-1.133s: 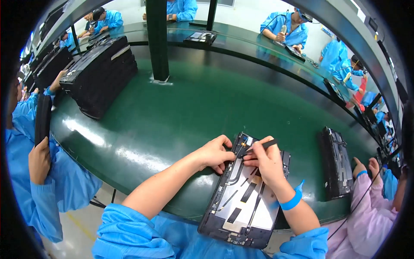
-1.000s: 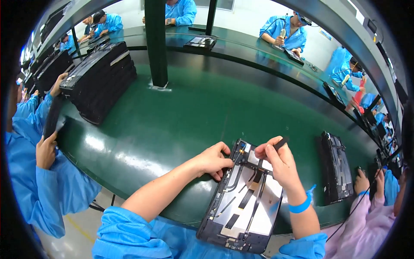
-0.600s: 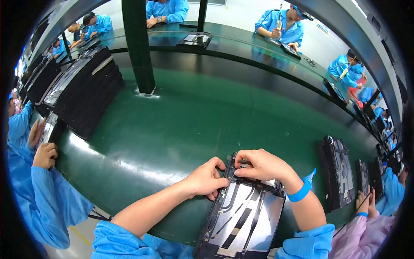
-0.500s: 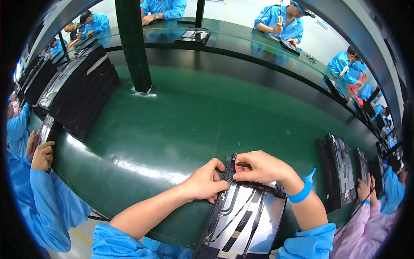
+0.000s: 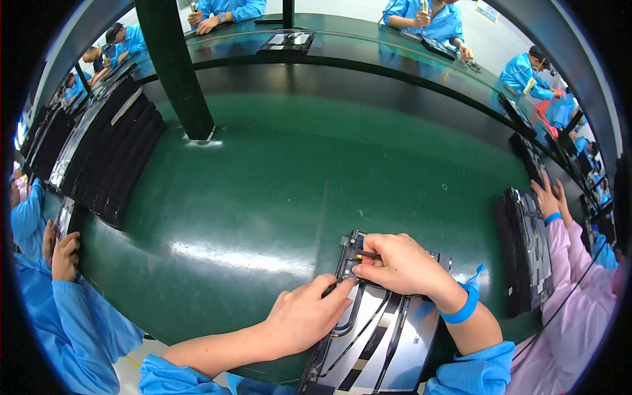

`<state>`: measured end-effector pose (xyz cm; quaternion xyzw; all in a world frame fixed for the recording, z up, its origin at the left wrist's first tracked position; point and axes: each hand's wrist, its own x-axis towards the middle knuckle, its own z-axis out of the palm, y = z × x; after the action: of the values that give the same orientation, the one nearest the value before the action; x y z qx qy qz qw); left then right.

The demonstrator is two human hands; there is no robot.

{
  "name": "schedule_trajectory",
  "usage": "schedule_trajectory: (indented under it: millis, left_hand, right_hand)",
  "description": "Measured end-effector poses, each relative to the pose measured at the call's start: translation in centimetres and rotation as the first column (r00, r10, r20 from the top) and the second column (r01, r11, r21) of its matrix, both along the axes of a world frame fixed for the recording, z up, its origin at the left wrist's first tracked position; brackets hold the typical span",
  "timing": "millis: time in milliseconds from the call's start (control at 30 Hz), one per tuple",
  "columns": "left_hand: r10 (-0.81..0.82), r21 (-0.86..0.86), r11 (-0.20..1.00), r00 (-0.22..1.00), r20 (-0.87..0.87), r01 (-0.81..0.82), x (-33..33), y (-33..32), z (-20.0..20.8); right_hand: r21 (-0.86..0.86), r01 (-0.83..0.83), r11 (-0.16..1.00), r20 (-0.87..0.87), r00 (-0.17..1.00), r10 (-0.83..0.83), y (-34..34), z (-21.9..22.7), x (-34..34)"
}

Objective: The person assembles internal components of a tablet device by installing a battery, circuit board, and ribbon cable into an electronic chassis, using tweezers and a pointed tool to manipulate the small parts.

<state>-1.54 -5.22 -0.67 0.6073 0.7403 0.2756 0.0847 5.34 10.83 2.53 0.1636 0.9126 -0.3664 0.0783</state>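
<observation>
In front of me an opened tablet-like device (image 5: 385,329) lies at a slant, with a silver plate, black cables and a black frame. My left hand (image 5: 306,313) grips its left edge near the far end, fingertips pressed at the frame. Over the far end, my right hand (image 5: 401,263) pinches a thin dark tool (image 5: 367,255) whose tip points left at the small parts there. A blue wrist strap (image 5: 464,303) circles my right wrist. The right palm side and part of the device's far end are hidden.
Dark stacked panels (image 5: 108,148) stand at the left, beside a green post (image 5: 174,72). Another stack (image 5: 526,250) stands at the right, near a co-worker's hands (image 5: 550,197). At the left edge, another co-worker's hands (image 5: 62,250) hold a panel. The green table (image 5: 263,178) curves around.
My left hand has shifted slightly down and its fingers lie closer along the frame. The right hand stays at the far end. The right-hand co-worker's hands have moved farther away; the view has turned slightly.
</observation>
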Motion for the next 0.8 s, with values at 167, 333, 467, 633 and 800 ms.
schedule_trajectory:
  millis: [167,333,467,633,800]
  left_hand:
    - [-0.063,-0.022,0.998,0.972,-0.228,0.059,0.4,0.0,0.3]
    - [-0.111,-0.037,0.994,0.95,-0.291,0.105,0.3,0.2,0.6]
    - [-0.14,-0.077,0.989,0.943,-0.303,0.122,0.5,0.3,0.7]
    - [-0.136,-0.095,0.989,0.95,-0.283,0.113,0.5,0.1,0.5]
    - [-0.138,-0.068,0.99,0.958,-0.25,0.125,0.3,0.1,0.7]
  right_hand:
    - [-0.003,-0.01,1.0,-0.037,0.999,0.01,0.4,-0.4,0.5]
    - [0.054,0.024,0.998,-0.242,0.97,-0.011,0.4,-1.6,1.1]
    - [0.093,0.233,0.968,-0.421,0.89,-0.174,0.5,0.2,2.1]
    - [0.013,-0.015,1.0,-0.399,0.917,0.019,0.6,-0.7,1.8]
    - [-0.092,-0.115,0.989,-0.027,0.993,0.112,1.3,-0.2,-0.4]
